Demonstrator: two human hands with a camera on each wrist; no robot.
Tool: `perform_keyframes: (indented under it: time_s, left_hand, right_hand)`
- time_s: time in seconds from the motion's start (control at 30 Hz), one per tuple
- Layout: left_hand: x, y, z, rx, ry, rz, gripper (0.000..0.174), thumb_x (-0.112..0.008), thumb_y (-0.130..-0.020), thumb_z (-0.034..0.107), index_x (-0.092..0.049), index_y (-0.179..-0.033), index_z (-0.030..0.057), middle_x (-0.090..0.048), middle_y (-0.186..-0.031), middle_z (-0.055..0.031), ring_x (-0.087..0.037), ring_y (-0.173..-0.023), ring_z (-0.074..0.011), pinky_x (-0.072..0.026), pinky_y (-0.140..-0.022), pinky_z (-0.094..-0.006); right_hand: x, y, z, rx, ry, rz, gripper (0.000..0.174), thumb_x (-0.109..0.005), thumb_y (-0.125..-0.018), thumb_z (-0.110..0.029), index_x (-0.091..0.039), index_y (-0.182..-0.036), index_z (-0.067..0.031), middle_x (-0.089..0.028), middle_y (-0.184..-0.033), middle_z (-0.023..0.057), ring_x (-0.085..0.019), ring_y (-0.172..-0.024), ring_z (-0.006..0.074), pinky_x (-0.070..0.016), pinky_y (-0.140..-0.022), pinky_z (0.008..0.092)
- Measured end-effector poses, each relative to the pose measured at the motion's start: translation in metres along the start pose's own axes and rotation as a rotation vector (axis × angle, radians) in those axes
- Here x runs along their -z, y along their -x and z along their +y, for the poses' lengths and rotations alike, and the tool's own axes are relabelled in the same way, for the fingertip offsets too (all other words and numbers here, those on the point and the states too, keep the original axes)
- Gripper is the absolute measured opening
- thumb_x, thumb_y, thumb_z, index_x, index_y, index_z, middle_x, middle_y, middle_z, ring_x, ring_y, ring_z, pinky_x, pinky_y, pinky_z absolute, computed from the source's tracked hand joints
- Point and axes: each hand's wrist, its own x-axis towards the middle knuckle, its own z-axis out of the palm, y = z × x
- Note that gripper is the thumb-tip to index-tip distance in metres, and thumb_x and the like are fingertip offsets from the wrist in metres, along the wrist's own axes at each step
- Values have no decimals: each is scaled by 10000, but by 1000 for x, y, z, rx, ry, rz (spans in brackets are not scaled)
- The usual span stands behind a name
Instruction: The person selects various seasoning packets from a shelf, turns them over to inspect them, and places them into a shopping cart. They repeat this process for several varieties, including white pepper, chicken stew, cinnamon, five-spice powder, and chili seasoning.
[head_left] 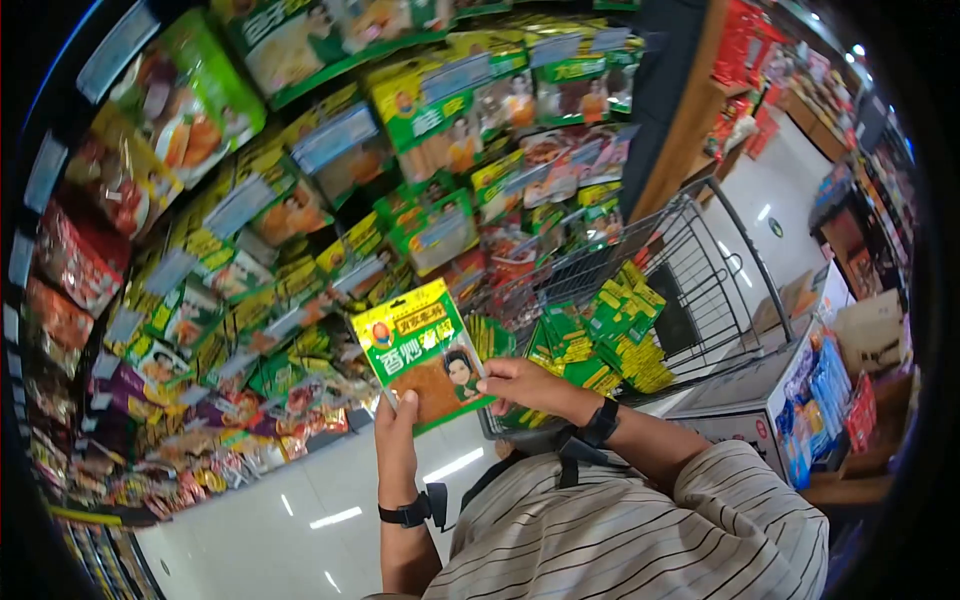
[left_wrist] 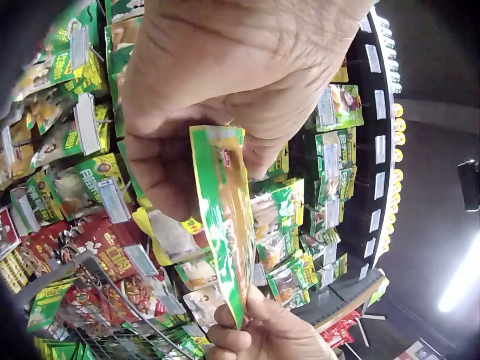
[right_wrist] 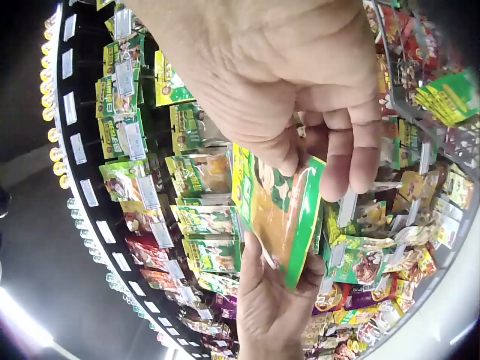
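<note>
A yellow and green seasoning packet (head_left: 405, 345) with brownish contents is held up between both hands, its printed front facing the head camera. My left hand (head_left: 396, 440) pinches the packet's lower left corner, thumb over the front. On the other side my right hand (head_left: 535, 385) pinches the right edge, also with the thumb in front. The left wrist view shows the packet (left_wrist: 225, 217) almost edge-on, thin and flat. In the right wrist view the packet (right_wrist: 281, 214) is tilted, with a hand at each end.
Rows of hanging seasoning packets (head_left: 425, 130) with price tags fill the rack ahead and left. A wire shopping cart (head_left: 752, 262) stands to the right, holding a pile of green and yellow packets (head_left: 585, 345). Beyond it is a box display (head_left: 735, 400). Pale shiny floor (head_left: 290, 520) lies below.
</note>
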Motion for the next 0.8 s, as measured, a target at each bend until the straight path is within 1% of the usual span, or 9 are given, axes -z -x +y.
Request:
perform_keyframes:
  time_s: [0.1, 0.2, 0.33, 0.37, 0.47, 0.53, 0.57, 0.7, 0.8]
  left_hand:
    - [-22, -3, 5, 7, 5, -32, 375, -575, -988, 256, -560, -1274, 15, -612, -1104, -10, -557, -940, -104, -447, -836, -261]
    - [-37, -9, 11, 45, -4, -82, 412, -630, -965, 282, -573, -1287, 32, -621, -1118, 20, -523, -887, -65, -406, -769, -232]
    - [-64, -12, 20, -3, -118, -72, 406, -584, -982, 320, -582, -1274, 39, -633, -1120, -9, -546, -923, -75, -428, -783, -244]
    - [-72, -11, 25, -27, -87, -82, 409, -587, -981, 321, -581, -1276, 38, -633, -1122, -10, -548, -929, -77, -429, -787, -245]
    - [-96, -15, 34, -75, -20, -106, 417, -595, -979, 314, -576, -1288, 35, -633, -1136, -13, -555, -953, -83, -434, -799, -248]
    - [-112, -20, 41, -72, -7, -120, 419, -599, -980, 298, -569, -1302, 33, -633, -1154, -18, -558, -972, -87, -438, -809, -249]
    - [-127, -19, 45, -86, 91, -102, 342, -600, -983, 270, -592, -1239, 44, -624, -1041, 14, -518, -853, -65, -416, -732, -237]
    - [-161, -19, 64, -109, 71, -90, 194, -580, -997, 255, -600, -1087, 85, -491, -806, 65, -354, -676, -41, -317, -615, -224]
    - [-183, -28, 66, -148, 35, -130, 211, -579, -998, 259, -599, -1116, 85, -493, -803, 69, -362, -682, -38, -312, -621, -218]
  right_hand:
    - [10, 17, -12, 10, -41, 40, 238, -583, -994, -285, -562, -946, -53, -590, -800, 7, -647, -660, 99, -528, -583, 235]
    - [21, 37, -34, -15, -57, 65, 233, -591, -991, -278, -594, -993, -46, -663, -928, 27, -640, -699, 90, -519, -633, 234]
    - [45, 49, -41, 72, -102, 38, 243, -587, -991, -268, -586, -1072, -39, -692, -1002, 50, -636, -673, 105, -509, -620, 243]
    - [53, 52, -46, 73, -111, 15, 261, -577, -995, -249, -581, -1144, -35, -691, -1040, 59, -661, -762, 125, -517, -622, 251]
    - [65, 58, -60, 176, -157, 32, 277, -598, -980, -280, -589, -1110, -36, -660, -968, 23, -630, -669, 100, -526, -589, 229]
    - [75, 65, -71, 213, -159, 25, 300, -591, -979, -267, -589, -1164, -31, -669, -1014, 21, -618, -678, 93, -515, -592, 230]
    - [80, 69, -79, 233, -159, 25, 303, -590, -978, -263, -588, -1171, -29, -672, -1019, 22, -615, -679, 91, -512, -592, 232]
    - [110, 80, -92, 288, -123, 45, 299, -576, -983, -248, -588, -1184, -27, -673, -1025, 33, -595, -665, 85, -504, -587, 237]
    - [132, 88, -100, 329, -107, 74, 289, -570, -988, -263, -590, -1166, -36, -667, -989, 34, -595, -652, 85, -502, -580, 235]
